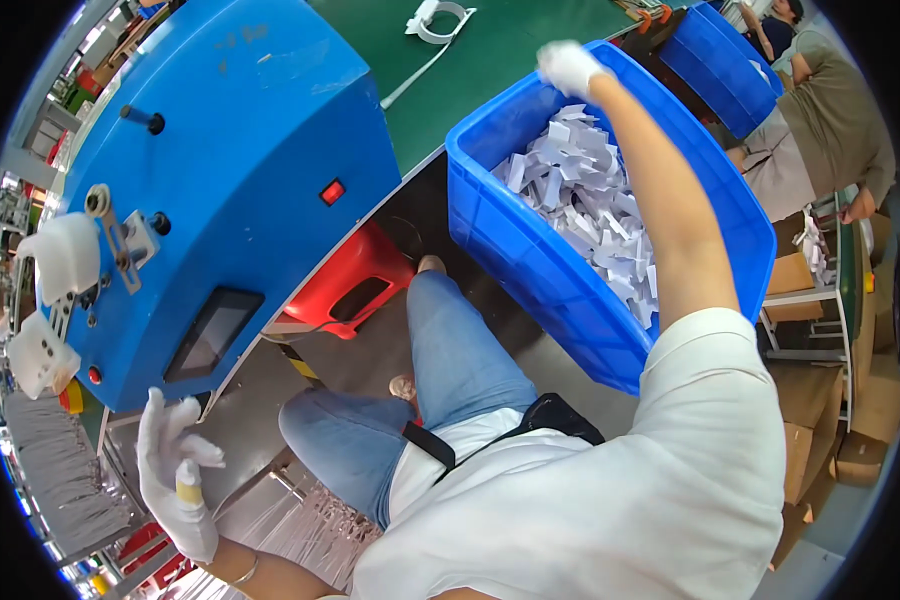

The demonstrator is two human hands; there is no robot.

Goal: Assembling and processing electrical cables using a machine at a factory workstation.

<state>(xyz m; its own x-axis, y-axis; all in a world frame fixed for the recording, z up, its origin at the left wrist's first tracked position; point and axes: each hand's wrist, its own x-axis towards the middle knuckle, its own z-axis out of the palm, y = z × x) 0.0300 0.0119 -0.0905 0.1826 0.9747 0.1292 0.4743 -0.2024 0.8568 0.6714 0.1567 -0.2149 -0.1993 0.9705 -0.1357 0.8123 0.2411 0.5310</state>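
Note:
My right hand (568, 66), in a white glove, reaches out over the far rim of a blue plastic bin (530, 250) filled with several small white plastic pieces (585, 200); its fingers look closed, and whether they hold anything I cannot tell. My left hand (175, 470), also white-gloved with a yellow band on one finger, hovers with fingers spread and empty below the blue machine (240, 170). The machine has a dark screen (213, 332) and a red switch (332, 191).
A red stool (355, 285) stands under the green table (490, 50). White fittings (58, 262) stick out at the machine's left. A second blue bin (720, 65) and another person (830, 130) are at the far right, beside cardboard boxes (800, 440). My blue-jeaned legs (420, 400) fill the middle.

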